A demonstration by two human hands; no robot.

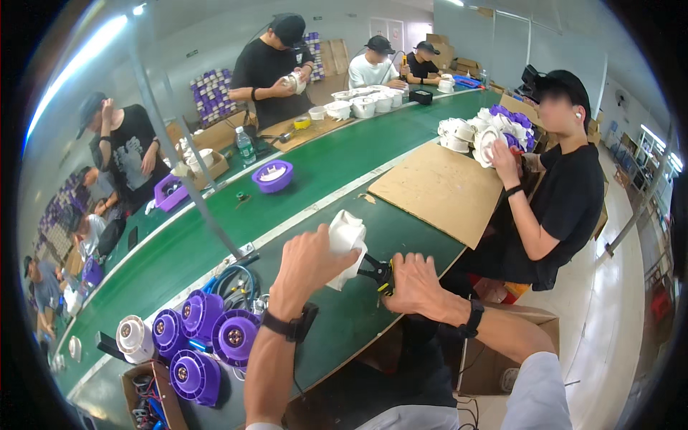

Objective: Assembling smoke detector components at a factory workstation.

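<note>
My left hand (312, 259) is closed round a white plastic part (347, 235) with angled sides, held up over the green bench. In my right hand (417, 281) is a pair of pliers (378, 271) with black and yellow handles. The dark jaws reach toward the lower right side of the white part; whether they touch it I cannot tell. Several purple round housings (235, 335) lie left of my left forearm, beside one white round housing (135, 338). Coiled cables (240, 283) rest just behind them.
A cardboard sheet (437, 188) lies ahead on the right. Along the green conveyor (315, 175) sit a purple bowl (272, 176) and a bottle (245, 147). A metal post (172, 143) rises at left. A co-worker (562, 186) handles a white part at right; others work across the belt.
</note>
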